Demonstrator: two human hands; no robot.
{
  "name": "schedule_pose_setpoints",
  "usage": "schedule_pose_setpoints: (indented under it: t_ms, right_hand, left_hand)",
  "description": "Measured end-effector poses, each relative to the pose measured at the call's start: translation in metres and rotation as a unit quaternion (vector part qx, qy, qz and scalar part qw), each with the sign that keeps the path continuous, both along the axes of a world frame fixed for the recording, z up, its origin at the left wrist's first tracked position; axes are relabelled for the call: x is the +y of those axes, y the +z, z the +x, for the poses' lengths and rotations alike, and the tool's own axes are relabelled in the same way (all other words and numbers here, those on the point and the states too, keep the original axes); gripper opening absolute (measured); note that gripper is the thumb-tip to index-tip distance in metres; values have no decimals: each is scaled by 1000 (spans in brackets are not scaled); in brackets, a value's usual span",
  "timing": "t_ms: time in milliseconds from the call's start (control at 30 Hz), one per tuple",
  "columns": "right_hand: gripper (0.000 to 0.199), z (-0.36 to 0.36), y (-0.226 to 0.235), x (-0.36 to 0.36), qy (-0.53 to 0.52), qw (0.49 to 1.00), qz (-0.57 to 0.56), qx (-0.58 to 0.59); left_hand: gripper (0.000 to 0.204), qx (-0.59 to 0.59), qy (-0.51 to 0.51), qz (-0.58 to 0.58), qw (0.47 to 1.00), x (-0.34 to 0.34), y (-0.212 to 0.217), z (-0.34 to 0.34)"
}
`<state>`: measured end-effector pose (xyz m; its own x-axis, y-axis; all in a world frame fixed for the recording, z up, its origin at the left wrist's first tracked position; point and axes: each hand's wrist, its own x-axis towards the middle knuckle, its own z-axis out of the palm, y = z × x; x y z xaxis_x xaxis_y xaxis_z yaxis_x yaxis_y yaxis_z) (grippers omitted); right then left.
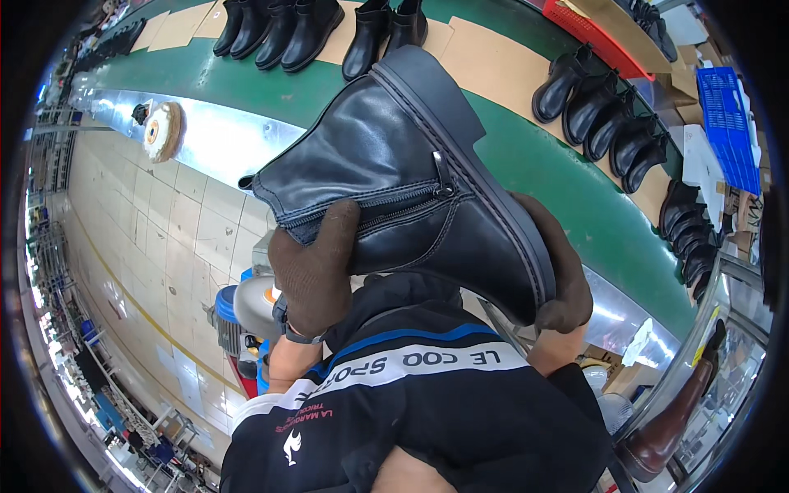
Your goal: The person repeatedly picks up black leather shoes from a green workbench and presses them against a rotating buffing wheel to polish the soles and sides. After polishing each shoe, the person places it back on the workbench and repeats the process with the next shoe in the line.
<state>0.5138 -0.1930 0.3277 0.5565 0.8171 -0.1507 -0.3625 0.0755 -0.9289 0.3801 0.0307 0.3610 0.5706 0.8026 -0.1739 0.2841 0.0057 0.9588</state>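
I hold a black leather ankle boot point(394, 156) with a side zip up in front of me, its sole turned to the right. My left hand point(316, 267), in a brown glove, grips the boot's shaft near the zip. My right hand point(567, 271), also in a brown glove, cups the toe end of the sole from below. My dark jacket with a white and blue stripe fills the lower middle.
A green conveyor belt point(559, 172) carries several black boots point(604, 111) on cardboard sheets. A round buffing wheel point(163, 130) sits on the metal edge at left. A grey polishing wheel point(255, 304) is below the boot. A brown boot point(666, 427) lies at lower right. Blue crate point(727, 123) at right.
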Motion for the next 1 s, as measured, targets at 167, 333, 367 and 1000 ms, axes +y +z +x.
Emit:
schedule_pose_setpoints:
  t_ms: [167, 333, 367, 1000]
  right_hand:
    - [117, 9, 6, 2, 23, 997, -49, -55]
    - [115, 18, 5, 1, 54, 993, -58, -90]
    - [115, 19, 3, 0, 60, 993, -49, -94]
    - [58, 144, -211, 103, -342, 938, -23, 47]
  left_hand:
    - [37, 3, 24, 80, 997, -5, 0, -1]
    - [36, 2, 40, 52, 998, -13, 7, 4]
    - [35, 9, 30, 56, 998, -14, 8, 4]
    - [38, -33, -226, 307, 924, -7, 0, 86]
